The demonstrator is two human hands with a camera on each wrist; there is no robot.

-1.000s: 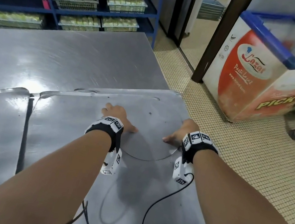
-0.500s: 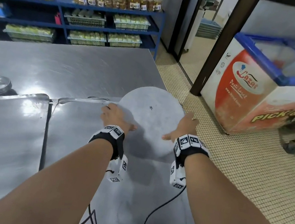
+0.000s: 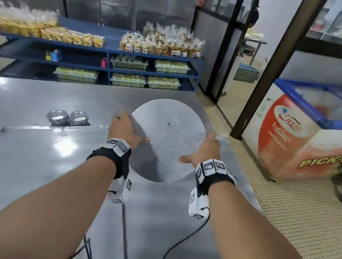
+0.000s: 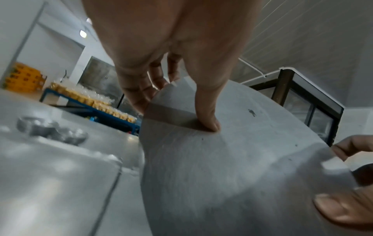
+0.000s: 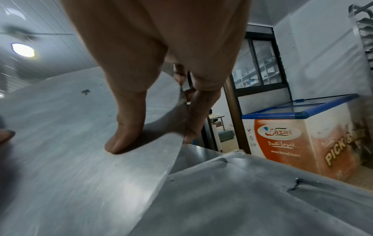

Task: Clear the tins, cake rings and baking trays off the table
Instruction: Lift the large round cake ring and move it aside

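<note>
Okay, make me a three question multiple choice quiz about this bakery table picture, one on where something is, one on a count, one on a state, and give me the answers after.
1. Where do the small tins stand?
A. On the table left of the left hand
B. On the freezer
C. On the floor

2. How many small tins show on the table?
A. One
B. Two
C. Five

3. How is the round metal disc held?
A. Lying flat, untouched
B. By the left hand alone
C. By both hands, thumbs on top, far edge tilted up

Answers: 1 A, they sit left of the left hand. 2 B, a pair side by side. 3 C, the right hand grips the opposite edge.
</note>
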